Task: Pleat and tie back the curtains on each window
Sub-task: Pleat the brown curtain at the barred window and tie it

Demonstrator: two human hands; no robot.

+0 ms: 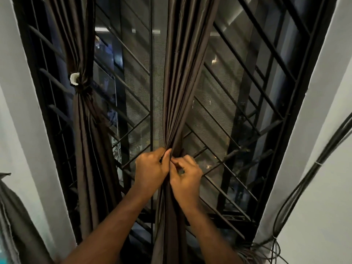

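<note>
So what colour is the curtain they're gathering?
Dark brown curtain, with a slight sheen, seen in the head view.

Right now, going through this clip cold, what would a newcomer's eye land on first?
First, the left hand and right hand at centre, both pinching the gathered folds of the middle curtain. Next, the left curtain, already bunched and bound by a tie with a white end. Behind both runs the black window grille with its slanted bars.

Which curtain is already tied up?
The left curtain. A knot with a white bit cinches its middle. The middle curtain has no tie; the left hand and right hand are just gathering it.
</note>
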